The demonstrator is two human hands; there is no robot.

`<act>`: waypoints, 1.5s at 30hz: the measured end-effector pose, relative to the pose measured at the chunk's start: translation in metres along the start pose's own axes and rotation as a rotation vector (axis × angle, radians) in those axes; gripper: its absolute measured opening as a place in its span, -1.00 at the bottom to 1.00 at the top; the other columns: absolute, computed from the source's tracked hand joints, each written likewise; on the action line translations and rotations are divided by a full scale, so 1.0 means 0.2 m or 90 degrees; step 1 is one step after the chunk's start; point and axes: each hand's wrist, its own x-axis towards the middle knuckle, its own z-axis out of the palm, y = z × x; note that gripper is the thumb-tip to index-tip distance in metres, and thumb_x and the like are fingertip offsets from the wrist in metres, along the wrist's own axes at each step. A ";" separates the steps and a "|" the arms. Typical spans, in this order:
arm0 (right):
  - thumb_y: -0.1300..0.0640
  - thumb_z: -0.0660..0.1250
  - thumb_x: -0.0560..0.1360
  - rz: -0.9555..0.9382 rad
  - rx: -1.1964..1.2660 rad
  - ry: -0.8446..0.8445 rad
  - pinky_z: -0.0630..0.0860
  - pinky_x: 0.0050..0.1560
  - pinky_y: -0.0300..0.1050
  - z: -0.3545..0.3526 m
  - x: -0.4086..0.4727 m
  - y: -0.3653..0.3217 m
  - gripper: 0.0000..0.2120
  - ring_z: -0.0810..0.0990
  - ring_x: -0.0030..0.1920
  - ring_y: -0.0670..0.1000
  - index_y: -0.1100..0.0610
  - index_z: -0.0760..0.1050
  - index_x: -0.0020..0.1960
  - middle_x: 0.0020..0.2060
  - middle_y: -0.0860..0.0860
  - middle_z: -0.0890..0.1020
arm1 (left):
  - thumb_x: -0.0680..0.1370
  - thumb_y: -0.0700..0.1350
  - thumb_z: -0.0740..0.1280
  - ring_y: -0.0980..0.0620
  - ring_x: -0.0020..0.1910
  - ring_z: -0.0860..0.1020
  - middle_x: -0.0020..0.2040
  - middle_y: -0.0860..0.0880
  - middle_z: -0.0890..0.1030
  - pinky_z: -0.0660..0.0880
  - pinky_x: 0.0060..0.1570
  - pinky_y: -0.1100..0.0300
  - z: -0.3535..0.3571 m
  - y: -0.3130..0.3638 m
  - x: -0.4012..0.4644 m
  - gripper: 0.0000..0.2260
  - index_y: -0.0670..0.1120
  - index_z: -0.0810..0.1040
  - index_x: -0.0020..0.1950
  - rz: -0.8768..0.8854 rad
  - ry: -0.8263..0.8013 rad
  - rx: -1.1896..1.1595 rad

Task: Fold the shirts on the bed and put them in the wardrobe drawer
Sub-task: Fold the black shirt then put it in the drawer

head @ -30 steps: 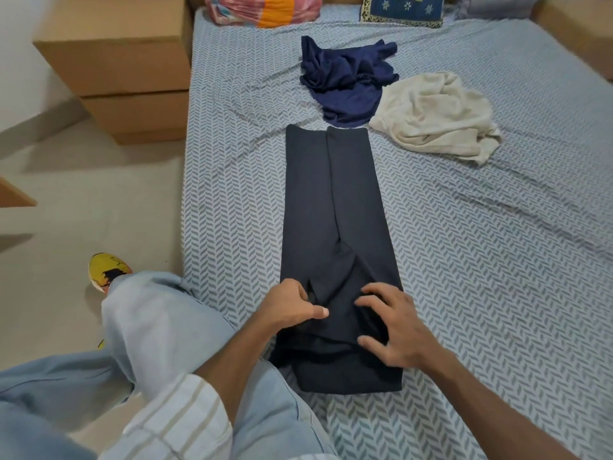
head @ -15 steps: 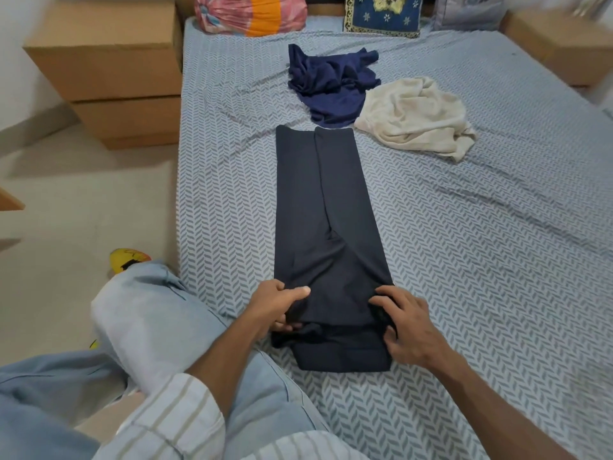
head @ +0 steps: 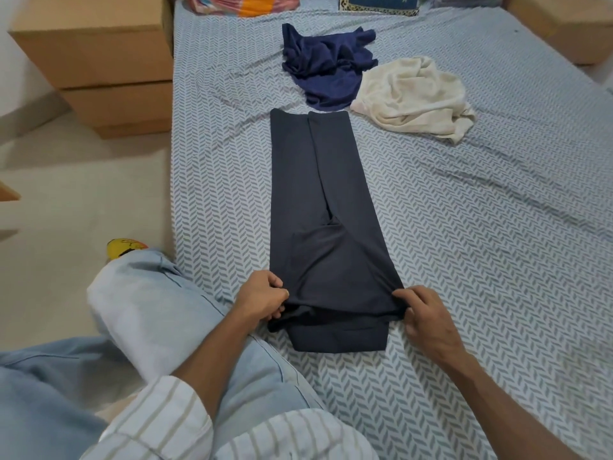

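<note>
- The bed [head: 464, 260] fills most of the frame, its patterned sheet serving as the folding surface.
- The dark shirt [head: 318, 194] lies centre frame as a long narrow strip, sides already folded in, probably ready for a lengthwise fold.
- A cream shirt [head: 414, 97] and a navy shirt [head: 325, 68] sit crumpled at upper centre, waiting unfolded.
- The right hand [head: 428, 318] pinches the strip's near right corner.
- The left hand [head: 262, 297] pinches the near left corner, apparently to lift the edge evenly.
</note>
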 end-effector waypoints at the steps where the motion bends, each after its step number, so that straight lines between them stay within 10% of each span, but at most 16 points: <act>1: 0.42 0.45 0.36 0.032 0.025 0.008 0.46 0.13 -0.15 0.00 0.00 -0.01 -0.53 0.50 0.02 0.02 0.16 0.56 0.23 0.02 0.00 0.56 | 0.49 -0.21 0.37 0.03 -0.36 0.60 -0.25 -0.06 0.65 0.56 -0.31 0.17 0.00 0.00 -0.01 -0.92 -0.08 0.53 -0.04 0.019 0.013 0.055; 7: 0.14 0.52 0.41 0.250 0.143 0.043 0.42 0.12 -0.07 0.02 0.01 -0.11 -0.48 0.47 0.05 0.02 0.11 0.46 0.33 0.01 0.01 0.50 | 0.36 -0.02 0.44 0.07 -0.15 0.51 -0.11 0.05 0.54 0.41 -0.19 0.19 -0.04 -0.05 -0.09 -0.65 0.01 0.40 0.07 0.135 -0.065 0.347; 12: 0.25 0.31 0.26 0.071 -0.007 0.193 0.37 0.17 0.11 0.03 -0.03 -0.30 -0.52 0.47 0.13 0.17 0.20 0.54 0.18 0.15 0.13 0.51 | 0.31 -0.12 0.43 0.04 -0.18 0.51 -0.10 0.01 0.52 0.40 -0.29 0.19 -0.05 -0.07 -0.11 -0.57 -0.01 0.35 0.11 0.186 -0.108 0.429; 18: -0.03 0.37 0.32 -0.242 -0.061 -0.138 0.41 0.12 -0.05 0.14 -0.10 -0.51 -0.39 0.47 0.18 0.02 -0.01 0.43 0.37 0.21 -0.06 0.50 | 0.39 -0.25 0.32 -0.04 -0.14 0.52 -0.13 -0.03 0.54 0.46 -0.16 0.10 -0.03 -0.09 -0.13 -0.73 -0.03 0.38 0.03 0.249 -0.064 0.472; 27: 0.19 0.43 0.16 -0.314 -0.077 -0.135 0.42 -0.23 -0.17 0.13 -0.03 -0.49 -0.57 0.46 -0.20 -0.04 -0.03 0.62 0.02 -0.20 -0.15 0.53 | 0.39 -0.28 0.29 -0.01 -0.11 0.51 -0.10 0.00 0.56 0.46 -0.11 0.15 -0.04 -0.11 -0.15 -0.79 0.01 0.48 -0.10 0.255 -0.040 0.504; 32: -0.09 0.32 0.35 -0.246 0.002 -0.219 0.43 -0.09 -0.17 0.09 -0.05 -0.51 -0.66 0.46 -0.12 -0.10 -0.03 0.61 0.08 -0.13 -0.18 0.56 | 0.38 -0.23 0.30 0.01 -0.15 0.53 -0.18 0.05 0.54 0.54 -0.12 0.12 -0.04 -0.12 -0.16 -0.84 0.03 0.48 -0.16 0.235 -0.040 0.491; 35: -0.24 0.28 0.50 -0.130 0.103 -0.153 0.52 -0.15 -0.19 0.09 -0.03 -0.56 -0.65 0.59 -0.15 -0.14 -0.04 0.62 0.11 -0.14 -0.17 0.65 | 0.38 -0.19 0.32 0.01 -0.19 0.53 -0.22 0.02 0.54 0.53 -0.18 0.12 -0.04 -0.12 -0.16 -0.90 0.00 0.46 -0.19 0.231 -0.047 0.507; 45: 0.13 0.51 0.39 -0.172 -0.141 0.020 0.25 -0.59 -0.19 0.24 0.06 -0.63 -0.86 0.52 -0.41 0.02 0.01 0.62 -0.07 -0.30 -0.05 0.51 | 0.39 -0.23 0.34 -0.07 -0.15 0.54 -0.19 -0.04 0.50 0.54 -0.13 0.05 -0.03 -0.08 -0.17 -0.84 -0.04 0.37 -0.23 0.223 -0.066 0.569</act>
